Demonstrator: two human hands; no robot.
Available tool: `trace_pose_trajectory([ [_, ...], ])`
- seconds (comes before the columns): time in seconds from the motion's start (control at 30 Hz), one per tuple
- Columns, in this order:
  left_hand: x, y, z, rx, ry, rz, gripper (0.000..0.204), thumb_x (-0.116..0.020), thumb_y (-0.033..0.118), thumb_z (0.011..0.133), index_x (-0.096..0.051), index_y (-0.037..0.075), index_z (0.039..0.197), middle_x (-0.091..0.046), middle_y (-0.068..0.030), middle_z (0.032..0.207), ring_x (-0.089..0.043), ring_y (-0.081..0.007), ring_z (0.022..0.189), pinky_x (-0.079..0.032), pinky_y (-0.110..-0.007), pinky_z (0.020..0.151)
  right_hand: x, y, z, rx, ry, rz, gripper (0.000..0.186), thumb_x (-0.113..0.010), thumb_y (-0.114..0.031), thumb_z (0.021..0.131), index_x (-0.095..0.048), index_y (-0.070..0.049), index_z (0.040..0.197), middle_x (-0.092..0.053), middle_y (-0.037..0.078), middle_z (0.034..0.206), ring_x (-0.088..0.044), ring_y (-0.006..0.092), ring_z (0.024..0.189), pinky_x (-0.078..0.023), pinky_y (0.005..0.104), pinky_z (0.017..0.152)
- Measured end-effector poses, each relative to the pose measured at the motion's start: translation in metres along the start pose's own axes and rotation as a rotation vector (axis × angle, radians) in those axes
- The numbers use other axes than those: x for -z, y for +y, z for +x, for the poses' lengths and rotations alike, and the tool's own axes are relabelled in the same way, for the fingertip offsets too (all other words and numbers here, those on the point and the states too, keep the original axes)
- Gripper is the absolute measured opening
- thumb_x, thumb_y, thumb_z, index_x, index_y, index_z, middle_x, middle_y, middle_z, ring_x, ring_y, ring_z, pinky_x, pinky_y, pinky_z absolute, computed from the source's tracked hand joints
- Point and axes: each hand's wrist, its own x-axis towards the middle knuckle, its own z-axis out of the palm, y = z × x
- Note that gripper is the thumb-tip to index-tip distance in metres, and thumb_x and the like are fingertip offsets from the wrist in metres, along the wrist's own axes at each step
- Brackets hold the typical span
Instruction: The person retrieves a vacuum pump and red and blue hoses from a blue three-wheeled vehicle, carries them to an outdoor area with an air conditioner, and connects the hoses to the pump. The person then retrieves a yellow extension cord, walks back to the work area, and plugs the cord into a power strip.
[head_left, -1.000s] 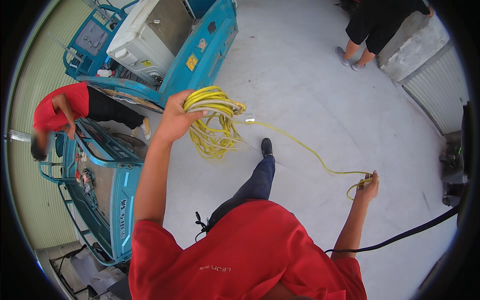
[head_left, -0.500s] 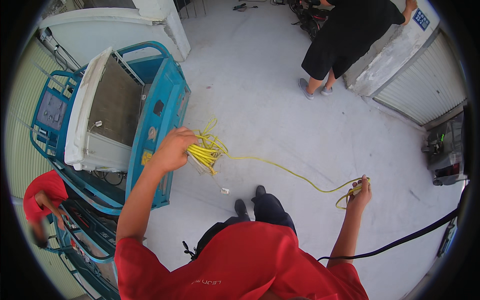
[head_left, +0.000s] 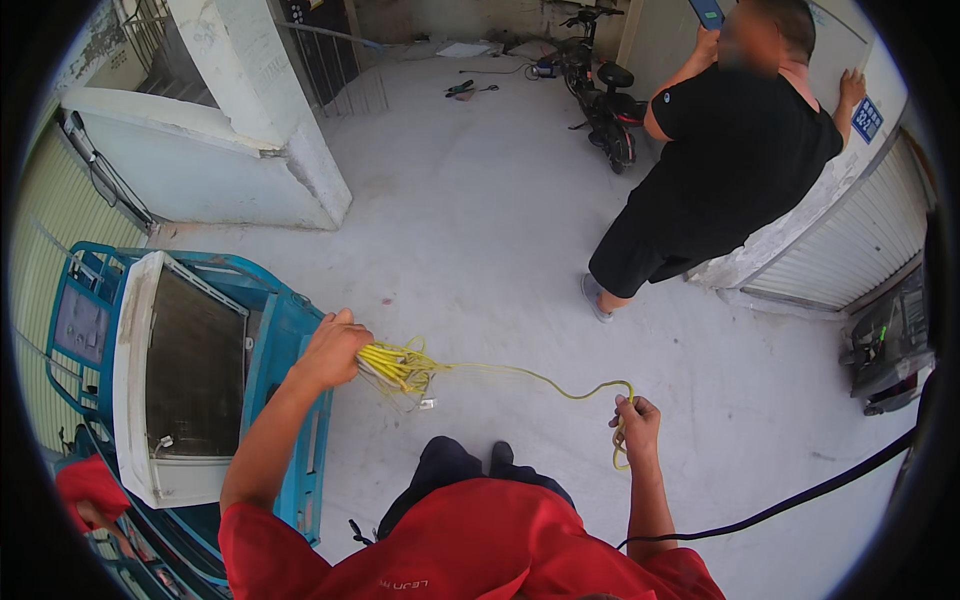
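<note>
My left hand is closed around a gathered bundle of yellow cord, held out over the floor near the cargo vehicle's side. Loose loops stick out past the fingers, and a small white piece hangs below them. A single strand sags from the bundle across to my right hand. There the fingers pinch the cord, and a short loop dangles beneath. Both arms are spread apart in front of me.
Left of me stands a blue cargo vehicle carrying a white box-shaped unit with a dark panel. A person in red is beyond it. Ahead right, a person in black holds a phone. Behind them is an electric bike. A black strap crosses lower right.
My right hand has come left, closer to my left hand, and the strand between them is shorter. The view has tilted up and the person in black has turned, now showing a phone.
</note>
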Motion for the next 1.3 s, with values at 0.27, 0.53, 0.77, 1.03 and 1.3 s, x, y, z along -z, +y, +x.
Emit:
trace_pose_trajectory([
  [0.27,-0.01,-0.028,0.045,0.162,0.02,-0.095,0.021,-0.063,-0.004,0.064,-0.068,0.008,0.08,-0.069,-0.006,0.085,-0.054,-0.0323,0.095,-0.043,-0.044,0.083,-0.04,-0.049,0.094,-0.028,0.041,-0.036,0.024,-0.076,-0.019,0.092,-0.064,-0.003,0.079,-0.064,0.005,0.068,-0.055,0.0093,0.053,-0.036,0.0263,0.044],
  [0.53,-0.004,-0.18,0.16,0.246,-0.073,-0.149,0.017,-0.065,0.002,0.066,-0.07,0.009,0.081,-0.072,-0.0061,0.088,-0.056,-0.032,0.097,-0.048,-0.045,0.084,-0.126,-0.114,0.208,0.093,0.132,0.073,0.013,-0.078,-0.015,0.088,-0.073,-0.002,0.086,-0.062,0.0,0.07,-0.049,0.0065,0.054,-0.034,0.025,0.045],
  [0.77,0.014,-0.212,0.142,0.266,-0.082,-0.193,0.018,-0.065,0.002,0.068,-0.072,0.01,0.083,-0.073,-0.0068,0.087,-0.057,-0.0346,0.094,-0.05,-0.045,0.083,-0.158,-0.138,0.212,-0.087,0.263,0.017,0.025,-0.078,-0.019,0.089,-0.065,-0.005,0.073,-0.056,-0.001,0.066,-0.049,0.0088,0.051,-0.042,0.0271,0.044],
  [1.03,0.041,-0.212,0.082,0.426,-0.188,-0.166,0.017,-0.065,0.003,0.071,-0.072,0.011,0.083,-0.073,-0.0083,0.087,-0.059,-0.0372,0.093,-0.052,-0.049,0.082,-0.196,-0.172,0.208,-0.182,0.105,0.064,0.024,-0.077,-0.025,0.09,-0.066,-0.004,0.085,-0.057,0.003,0.066,-0.057,0.0143,0.053,-0.045,0.0298,0.04],
  [1.3,0.073,-0.231,0.092,0.461,-0.062,-0.143,0.024,-0.062,-0.006,0.065,-0.073,0.008,0.081,-0.072,-0.0105,0.084,-0.059,-0.0368,0.089,-0.051,-0.048,0.078,-0.259,-0.234,0.26,-0.035,-0.041,-0.031,0.026,-0.073,-0.026,0.094,-0.069,-0.001,0.1,-0.06,0.002,0.076,-0.061,0.0126,0.06,-0.044,0.0278,0.043],
])
